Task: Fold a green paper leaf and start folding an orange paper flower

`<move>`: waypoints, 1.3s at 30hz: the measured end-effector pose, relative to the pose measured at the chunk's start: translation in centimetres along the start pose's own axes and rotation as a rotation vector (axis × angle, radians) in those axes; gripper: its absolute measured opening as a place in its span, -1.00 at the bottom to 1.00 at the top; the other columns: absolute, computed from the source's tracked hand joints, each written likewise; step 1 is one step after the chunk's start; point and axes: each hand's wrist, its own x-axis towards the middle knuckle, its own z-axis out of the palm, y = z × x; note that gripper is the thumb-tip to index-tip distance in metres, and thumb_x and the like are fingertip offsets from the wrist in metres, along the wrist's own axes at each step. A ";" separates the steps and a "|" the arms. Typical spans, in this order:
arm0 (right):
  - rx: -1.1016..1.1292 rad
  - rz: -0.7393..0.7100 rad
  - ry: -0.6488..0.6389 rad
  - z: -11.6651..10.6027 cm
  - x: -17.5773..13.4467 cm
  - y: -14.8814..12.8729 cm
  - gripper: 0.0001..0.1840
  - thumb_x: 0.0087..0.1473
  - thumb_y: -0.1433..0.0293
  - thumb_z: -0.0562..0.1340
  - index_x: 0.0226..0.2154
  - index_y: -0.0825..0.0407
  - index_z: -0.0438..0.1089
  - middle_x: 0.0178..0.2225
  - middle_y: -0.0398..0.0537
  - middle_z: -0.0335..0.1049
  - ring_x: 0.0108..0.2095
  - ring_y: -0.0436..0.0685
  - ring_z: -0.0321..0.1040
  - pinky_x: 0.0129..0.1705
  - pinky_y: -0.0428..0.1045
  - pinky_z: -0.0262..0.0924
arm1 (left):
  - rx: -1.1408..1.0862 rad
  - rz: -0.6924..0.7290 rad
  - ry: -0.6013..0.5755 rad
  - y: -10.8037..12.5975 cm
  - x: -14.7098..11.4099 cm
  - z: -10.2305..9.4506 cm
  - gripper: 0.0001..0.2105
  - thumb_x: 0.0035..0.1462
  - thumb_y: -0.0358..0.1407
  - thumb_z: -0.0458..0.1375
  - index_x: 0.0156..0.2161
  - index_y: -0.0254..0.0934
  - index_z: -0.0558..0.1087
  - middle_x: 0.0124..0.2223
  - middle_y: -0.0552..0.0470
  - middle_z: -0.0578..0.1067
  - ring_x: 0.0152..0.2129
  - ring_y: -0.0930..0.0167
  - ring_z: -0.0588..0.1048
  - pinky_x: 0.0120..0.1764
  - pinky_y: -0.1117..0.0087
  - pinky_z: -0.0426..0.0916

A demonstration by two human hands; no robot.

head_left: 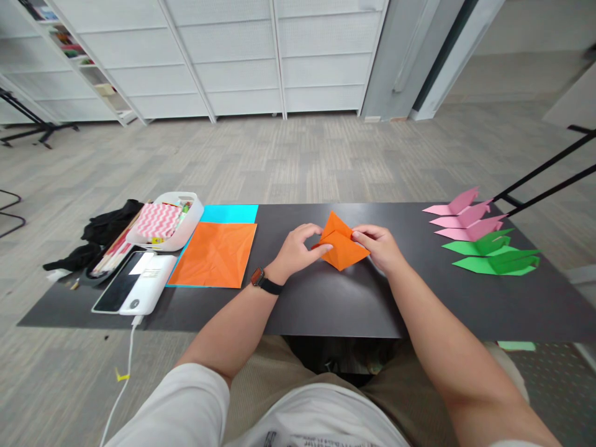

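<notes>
A partly folded orange paper [343, 247] lies on the black table [354, 298] in front of me. My left hand [298, 249] pinches its left corner, fingers curled over the edge. My right hand [379, 247] presses its right side, fingertips on the upper fold. Both hands touch the paper at once. A watch sits on my left wrist.
A flat orange sheet [214, 254] lies over a blue sheet [230, 213] to the left. Further left are a white tray [190, 226] with patterned paper, a phone [121, 289] on a white power bank, and black cloth. Folded pink pieces [465, 218] and green pieces [493, 256] line the right side.
</notes>
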 end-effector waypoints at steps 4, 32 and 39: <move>0.021 0.019 -0.035 0.0 0.0 0.3 -0.52 -0.03 -0.12 0.50 -0.27 -0.10 0.66 -0.23 -0.06 0.66 -0.18 0.20 0.56 0.01 0.14 0.44 | -0.069 -0.097 0.018 -0.3 0.2 0.1 -0.79 0.27 -0.12 0.29 -0.22 -0.22 0.52 -0.15 0.01 0.66 -0.15 0.29 0.60 0.06 0.24 0.48; -0.840 -0.170 -0.029 0.2 -0.2 1.0 -0.59 0.21 0.31 0.26 0.10 -0.12 0.58 -0.20 -0.06 0.67 -0.23 0.22 0.56 -0.08 0.13 0.42 | 0.293 0.084 -0.226 -1.9 0.0 1.0 -0.63 0.37 -0.27 0.17 0.24 -0.14 0.49 0.33 -0.03 0.52 0.31 0.24 0.43 0.42 0.04 0.23; -0.954 -0.396 -0.008 0.4 -0.3 0.5 -0.66 0.29 0.36 0.25 0.06 -0.05 0.59 -0.06 0.08 0.60 -0.03 0.32 0.47 0.08 0.22 0.35 | 0.421 0.019 -0.432 -2.2 -0.4 1.3 -0.51 0.38 -0.09 0.19 0.36 -0.07 0.43 0.47 0.00 0.37 0.49 0.14 0.18 0.53 -0.18 -0.16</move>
